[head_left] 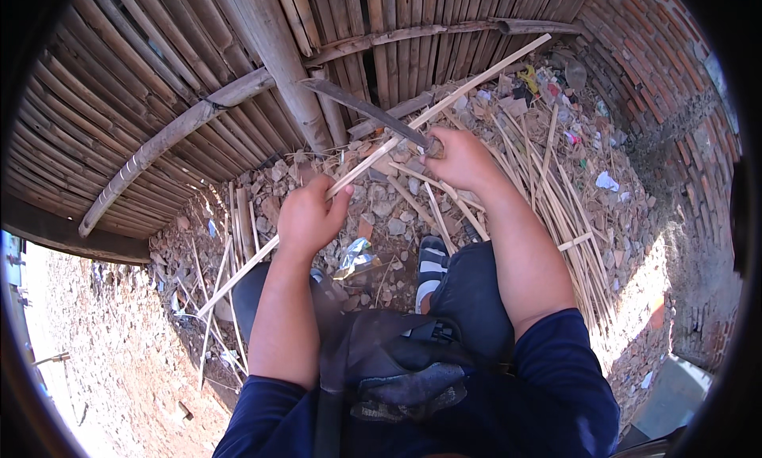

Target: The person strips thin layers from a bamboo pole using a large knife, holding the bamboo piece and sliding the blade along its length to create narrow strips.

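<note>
My left hand (308, 217) is closed around a long, pale bamboo strip (468, 86), which runs slantwise from beside my left knee up to the far right. In my right hand (460, 158) is the handle of a machete (361, 106), its dark blade pointing to the far left. Blade and strip cross just left of my right hand, and the blade appears to lie against the strip there. The fingers of my right hand are partly hidden behind its back and the handle.
Many split bamboo strips (567, 236) lie in a pile on my right, with a few thin sticks (214, 315) on my left. Rubble and litter cover the ground. A bamboo slat wall (413, 29) with a wooden post (282, 61) stands ahead, a brick wall (659, 53) at right.
</note>
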`<move>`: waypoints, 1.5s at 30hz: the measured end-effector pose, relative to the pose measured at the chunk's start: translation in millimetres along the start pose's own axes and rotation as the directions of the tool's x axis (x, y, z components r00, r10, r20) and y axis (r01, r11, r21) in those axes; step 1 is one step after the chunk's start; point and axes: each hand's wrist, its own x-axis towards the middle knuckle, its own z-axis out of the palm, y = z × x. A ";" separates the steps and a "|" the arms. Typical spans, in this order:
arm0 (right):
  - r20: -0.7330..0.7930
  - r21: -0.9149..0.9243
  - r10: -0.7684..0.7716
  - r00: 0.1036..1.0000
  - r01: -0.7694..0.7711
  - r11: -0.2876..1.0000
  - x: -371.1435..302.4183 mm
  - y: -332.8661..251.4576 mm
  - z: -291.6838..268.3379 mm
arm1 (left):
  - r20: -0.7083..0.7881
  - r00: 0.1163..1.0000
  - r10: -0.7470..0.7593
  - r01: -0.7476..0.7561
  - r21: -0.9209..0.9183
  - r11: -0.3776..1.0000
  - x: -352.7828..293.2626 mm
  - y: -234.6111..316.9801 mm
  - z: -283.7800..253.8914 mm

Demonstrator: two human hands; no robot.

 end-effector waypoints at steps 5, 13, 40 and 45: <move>0.005 -0.060 -0.008 1.000 0.008 0.998 -5.1 -10.6 -2.0 | -0.018 1.000 0.019 -0.019 0.001 1.000 0.6 -1.7 2.0; -0.025 -0.032 -0.030 0.999 0.029 0.999 -1.6 -4.2 2.6 | 0.024 0.999 -0.031 0.031 -0.021 0.999 0.1 2.1 -2.7; 0.039 0.092 0.114 0.993 -0.118 0.989 0.5 -6.0 -7.2 | 0.012 1.000 -0.022 0.022 0.007 1.000 -0.1 -0.4 -2.9; 0.081 -0.033 -0.032 0.996 0.034 0.999 -9.5 -21.9 0.3 | -0.008 1.000 0.002 -0.002 -0.019 1.000 -0.4 -3.0 0.0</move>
